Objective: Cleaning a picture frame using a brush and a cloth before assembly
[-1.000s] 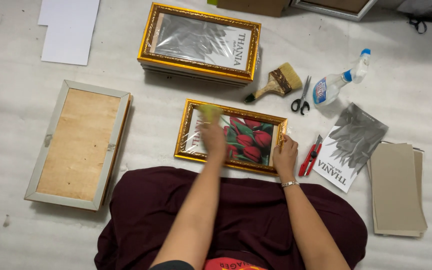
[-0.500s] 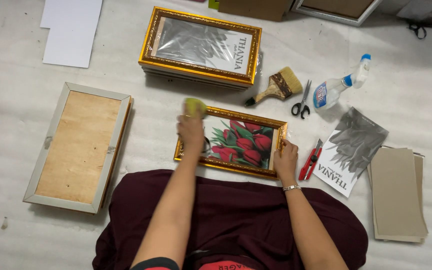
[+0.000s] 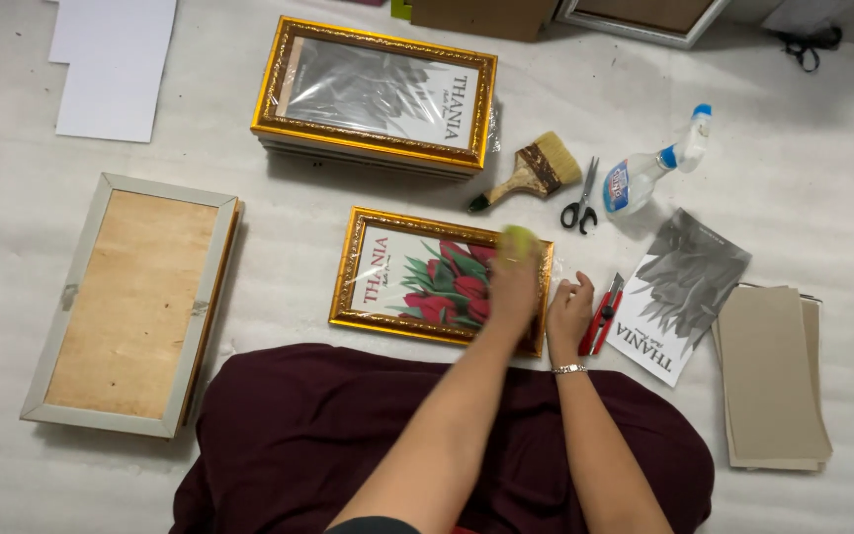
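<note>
Wood-backed frame (image 3: 135, 307) at 9 o'clock. Gold frame (image 3: 437, 279) centre. Left hand (image 3: 514, 282) pinching yellow-green cloth (image 3: 519, 240), wiping glass, motion-blurred. Right hand (image 3: 569, 314) pressed flat, steadying frame's right edge. Red cutter (image 3: 605, 314) at 3 o'clock.

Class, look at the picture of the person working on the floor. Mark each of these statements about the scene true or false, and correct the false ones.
1. The left hand presses a yellow-green cloth on the gold picture frame. True.
2. The right hand grips the scissors. False: it rests at the frame's right edge; the scissors lie apart, beside the brush.
3. The framed picture shows red tulips. True.
4. The spray bottle stands upright. False: it lies on its side.
5. The red utility knife lies just right of the right hand. True.
</note>
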